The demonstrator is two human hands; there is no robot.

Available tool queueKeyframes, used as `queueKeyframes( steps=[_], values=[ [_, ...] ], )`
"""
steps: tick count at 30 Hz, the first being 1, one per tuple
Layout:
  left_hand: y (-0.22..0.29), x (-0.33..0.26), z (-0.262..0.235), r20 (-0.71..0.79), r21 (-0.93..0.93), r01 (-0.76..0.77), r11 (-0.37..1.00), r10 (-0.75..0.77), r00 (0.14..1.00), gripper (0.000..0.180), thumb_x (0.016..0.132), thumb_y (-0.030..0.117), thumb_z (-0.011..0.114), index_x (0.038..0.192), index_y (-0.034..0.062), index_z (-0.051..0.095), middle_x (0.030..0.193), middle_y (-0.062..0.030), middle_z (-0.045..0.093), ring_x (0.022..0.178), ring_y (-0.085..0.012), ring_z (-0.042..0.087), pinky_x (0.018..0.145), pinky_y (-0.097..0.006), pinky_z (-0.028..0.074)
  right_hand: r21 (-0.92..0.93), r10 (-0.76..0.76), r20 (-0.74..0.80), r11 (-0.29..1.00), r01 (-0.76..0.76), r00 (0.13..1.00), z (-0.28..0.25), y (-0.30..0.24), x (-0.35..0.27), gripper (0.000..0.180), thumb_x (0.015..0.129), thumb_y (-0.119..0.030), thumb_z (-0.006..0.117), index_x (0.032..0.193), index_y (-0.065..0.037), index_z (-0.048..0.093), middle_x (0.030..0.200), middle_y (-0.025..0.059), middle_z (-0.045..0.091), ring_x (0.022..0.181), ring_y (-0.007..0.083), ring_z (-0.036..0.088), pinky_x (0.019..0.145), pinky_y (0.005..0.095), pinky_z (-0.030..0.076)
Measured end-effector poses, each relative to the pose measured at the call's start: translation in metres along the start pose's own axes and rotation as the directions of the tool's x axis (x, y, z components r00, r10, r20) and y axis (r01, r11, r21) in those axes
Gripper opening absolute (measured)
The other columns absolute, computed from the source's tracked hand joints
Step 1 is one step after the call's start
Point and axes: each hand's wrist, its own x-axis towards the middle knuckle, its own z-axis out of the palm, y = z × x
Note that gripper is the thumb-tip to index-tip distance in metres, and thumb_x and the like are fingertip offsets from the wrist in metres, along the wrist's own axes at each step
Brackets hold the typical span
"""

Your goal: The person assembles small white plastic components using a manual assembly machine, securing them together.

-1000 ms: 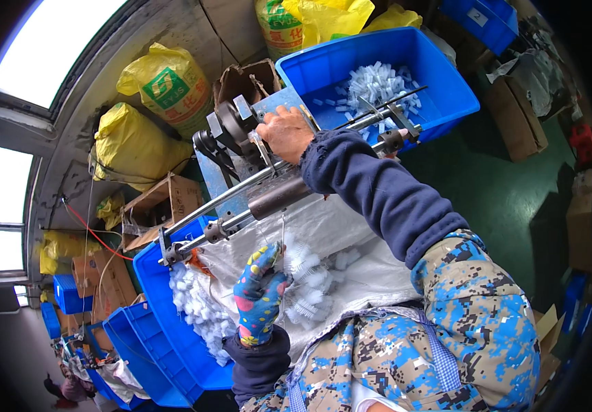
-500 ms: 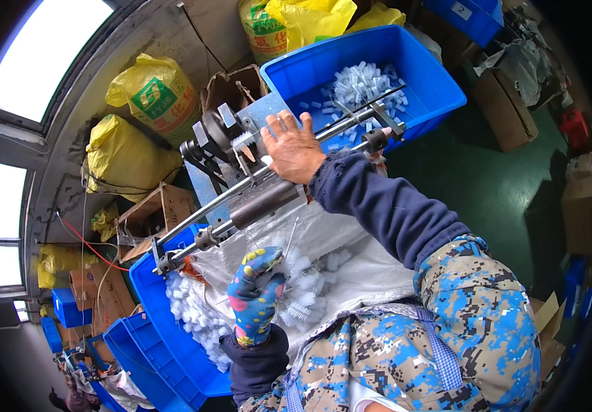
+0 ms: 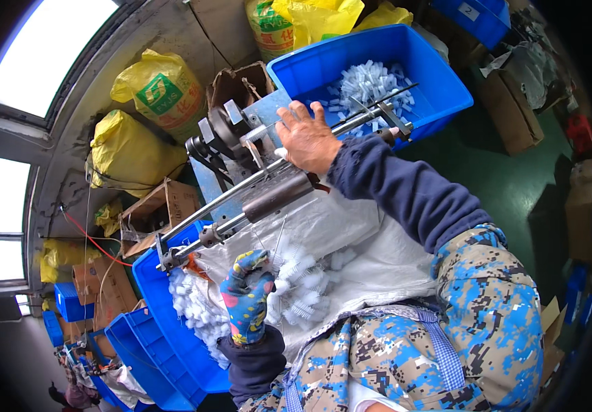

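Observation:
My right hand (image 3: 310,141) is bare, its fingers spread and stretched over the metal rods (image 3: 231,191) of a bench machine (image 3: 231,130). Its thumb has a white covering at the tip and lies beside the upper rod. Below the dark cylinder (image 3: 279,196) on the lower rod, my left hand (image 3: 246,299) wears a blue glove with coloured spots. Its fingers are curled toward the thumb, beside a pile of white bristle brushes (image 3: 301,281) on a white sheet (image 3: 378,264). Whatever lies between those fingers is too small to make out. Thin wire stems rise from the pile.
A blue bin (image 3: 440,103) with small white pieces (image 3: 371,86) stands beyond the machine. Left of my gloved hand, another blue bin (image 3: 189,357) holds many white brushes (image 3: 196,309). Yellow sacks (image 3: 131,151) and cardboard boxes (image 3: 162,209) line the wall.
The whole view has shifted slightly. My left hand has moved a little left, away from the brush pile. My right hand stays spread over the machine's rods.

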Motion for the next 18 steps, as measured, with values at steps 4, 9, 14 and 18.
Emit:
queueKeyframes(
  steps=[4, 9, 14, 18],
  values=[
    [-0.007, 0.005, 0.008, 0.010, -0.042, 0.003, 0.999, -0.002, 1.000, 0.037, 0.070, -0.005, 0.066, 0.106, -0.0017, 0.059, 0.102, -0.0061, 0.059, 0.081, -0.0117, 0.057, 0.067, -0.023, 0.047, -0.020, 0.055, -0.159, 0.998, -0.059, 0.986, -0.012, 0.022, 0.020, 0.029, 0.079, -0.010, 0.053, 0.106, -0.001, 0.058, 0.122, 0.0139, 0.047, 0.119, 0.0307, 0.036, 0.095, 0.0568, 0.024],
    [-0.007, 0.002, 0.001, -0.013, -0.061, -0.022, 0.998, 0.021, 1.000, 0.036, 0.071, -0.006, 0.064, 0.106, -0.0027, 0.058, 0.102, -0.0073, 0.059, 0.077, -0.0113, 0.057, 0.065, -0.023, 0.047, -0.233, -0.104, -0.022, 0.968, 0.096, 0.994, -0.004, 0.035, 0.039, 0.020, 0.070, -0.007, 0.056, 0.087, -0.009, 0.067, 0.096, 0.0051, 0.060, 0.111, 0.0267, 0.043, 0.089, 0.0551, 0.025],
    [-0.008, 0.003, -0.002, -0.186, -0.056, -0.038, 0.998, 0.027, 0.982, 0.039, 0.066, 0.004, 0.070, 0.103, -0.0051, 0.059, 0.082, -0.0067, 0.061, 0.061, -0.0114, 0.056, 0.054, -0.022, 0.046, -0.313, 0.125, -0.339, 0.920, -0.237, 0.932, -0.050, 0.094, 0.026, 0.017, 0.075, -0.016, 0.057, 0.088, -0.011, 0.067, 0.088, 0.0069, 0.063, 0.097, 0.0253, 0.053, 0.084, 0.0462, 0.036],
    [-0.012, 0.009, 0.013, -0.089, -0.120, -0.063, 0.991, 0.053, 0.995, 0.037, 0.070, -0.001, 0.068, 0.106, -0.0036, 0.058, 0.091, -0.0077, 0.061, 0.070, -0.0128, 0.057, 0.057, -0.023, 0.045, 0.293, -0.538, -0.072, 0.794, 0.533, 0.840, -0.061, -0.010, -0.057, 0.052, 0.055, -0.014, 0.071, 0.105, -0.007, 0.056, 0.090, 0.0083, 0.060, 0.090, 0.0292, 0.055, 0.081, 0.0401, 0.039]
  ],
)
